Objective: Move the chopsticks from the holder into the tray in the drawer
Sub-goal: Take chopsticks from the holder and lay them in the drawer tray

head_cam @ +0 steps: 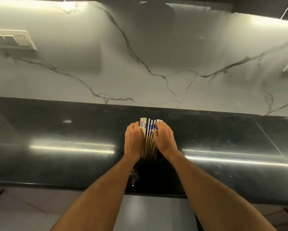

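Both hands are on the bundle: the left hand and right hand press in from either side, clasping the chopsticks between them. The sticks stand in a dark holder on the black countertop, patterned tops fanned toward the marble backsplash.
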`<act>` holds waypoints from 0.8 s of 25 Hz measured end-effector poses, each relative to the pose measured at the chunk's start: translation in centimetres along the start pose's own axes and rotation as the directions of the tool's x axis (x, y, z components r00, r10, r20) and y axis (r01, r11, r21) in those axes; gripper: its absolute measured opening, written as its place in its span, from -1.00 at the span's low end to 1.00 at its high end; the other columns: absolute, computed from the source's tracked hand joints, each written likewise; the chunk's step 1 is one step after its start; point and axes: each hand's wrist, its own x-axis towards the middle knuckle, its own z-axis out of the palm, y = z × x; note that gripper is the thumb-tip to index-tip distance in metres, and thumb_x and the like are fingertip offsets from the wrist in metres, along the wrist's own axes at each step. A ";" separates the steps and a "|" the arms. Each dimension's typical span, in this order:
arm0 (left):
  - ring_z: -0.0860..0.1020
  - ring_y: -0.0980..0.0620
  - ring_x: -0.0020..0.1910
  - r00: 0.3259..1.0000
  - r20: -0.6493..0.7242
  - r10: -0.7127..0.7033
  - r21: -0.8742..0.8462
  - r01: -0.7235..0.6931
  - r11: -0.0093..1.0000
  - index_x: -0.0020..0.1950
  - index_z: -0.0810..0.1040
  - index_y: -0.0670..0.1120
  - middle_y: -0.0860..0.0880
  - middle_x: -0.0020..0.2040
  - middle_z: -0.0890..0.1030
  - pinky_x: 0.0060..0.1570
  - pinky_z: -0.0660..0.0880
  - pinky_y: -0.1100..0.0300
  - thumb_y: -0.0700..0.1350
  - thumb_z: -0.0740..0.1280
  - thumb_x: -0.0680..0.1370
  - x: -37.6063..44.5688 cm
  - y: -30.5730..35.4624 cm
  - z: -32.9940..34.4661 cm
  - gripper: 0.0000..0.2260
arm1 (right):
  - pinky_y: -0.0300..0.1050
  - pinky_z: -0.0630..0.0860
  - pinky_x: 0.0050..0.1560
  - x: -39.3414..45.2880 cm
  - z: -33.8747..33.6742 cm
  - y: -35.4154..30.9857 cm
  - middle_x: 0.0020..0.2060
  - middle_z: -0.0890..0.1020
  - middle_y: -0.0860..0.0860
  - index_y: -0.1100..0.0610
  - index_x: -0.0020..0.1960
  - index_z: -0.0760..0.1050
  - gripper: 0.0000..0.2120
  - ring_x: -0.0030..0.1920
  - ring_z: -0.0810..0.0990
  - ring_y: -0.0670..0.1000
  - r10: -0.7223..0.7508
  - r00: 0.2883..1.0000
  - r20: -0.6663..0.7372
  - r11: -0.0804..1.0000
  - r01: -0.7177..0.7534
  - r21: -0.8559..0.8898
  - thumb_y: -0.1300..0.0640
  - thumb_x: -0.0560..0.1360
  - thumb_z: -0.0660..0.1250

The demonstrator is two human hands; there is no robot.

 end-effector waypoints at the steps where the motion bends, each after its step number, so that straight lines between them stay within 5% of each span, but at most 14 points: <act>1: 0.56 -0.06 0.04 0.999 0.020 -0.033 -0.020 0.034 0.999 0.18 0.53 -0.20 -0.16 0.07 0.61 0.06 0.54 0.08 -0.13 0.25 0.61 0.6 -0.4 0.5 -0.79 | -0.14 0.60 0.02 0.6 0.6 -0.2 -0.09 0.63 0.03 0.17 0.05 0.58 -0.92 -0.10 0.57 -0.04 0.012 1.000 0.004 0.999 -0.012 0.032 0.23 0.60 0.32; 4: 0.57 -0.07 0.10 0.984 0.120 -0.130 -0.060 0.138 0.989 0.20 0.54 -0.21 -0.15 0.11 0.62 0.11 0.57 0.02 -0.22 0.28 0.62 2.8 -1.8 1.9 -0.82 | -0.32 0.56 0.01 2.6 2.4 -0.5 0.00 0.67 0.06 0.19 0.17 0.60 -0.82 -0.07 0.59 -0.10 0.093 0.995 0.025 0.990 -0.095 0.105 0.22 0.57 0.40; 6: 0.59 0.03 -0.05 0.975 0.162 -0.151 -0.115 0.171 0.979 0.11 0.58 -0.15 -0.08 0.01 0.64 -0.05 0.58 0.11 -0.21 0.30 0.62 3.6 -2.5 2.6 -0.89 | -0.44 0.48 -0.07 3.5 3.4 -0.7 -0.03 0.69 0.03 0.18 0.16 0.61 -0.81 -0.16 0.56 -0.18 0.138 0.990 0.004 0.979 -0.137 0.152 0.22 0.55 0.44; 9: 0.58 0.18 -0.21 0.967 0.180 -0.177 -0.191 0.211 0.959 0.09 0.59 -0.09 0.02 -0.08 0.65 -0.27 0.45 0.36 -0.21 0.33 0.61 3.9 -3.1 3.1 -0.90 | -0.31 0.55 -0.08 4.0 4.6 -1.0 -0.08 0.70 0.03 0.17 0.12 0.61 -0.81 -0.15 0.61 -0.14 0.187 0.982 0.028 0.963 -0.189 0.193 0.22 0.51 0.49; 20: 0.56 0.13 -0.30 0.966 0.118 -0.232 -0.172 0.250 0.953 -0.10 0.66 -0.11 0.01 -0.24 0.64 -0.33 0.36 0.40 -0.29 0.38 0.52 3.7 -3.3 2.2 -0.89 | -0.29 0.47 -0.18 4.7 5.3 -1.1 -0.25 0.60 -0.08 0.09 -0.11 0.59 -0.86 -0.23 0.57 -0.15 0.300 0.947 0.111 0.940 -0.314 0.133 0.18 0.45 0.56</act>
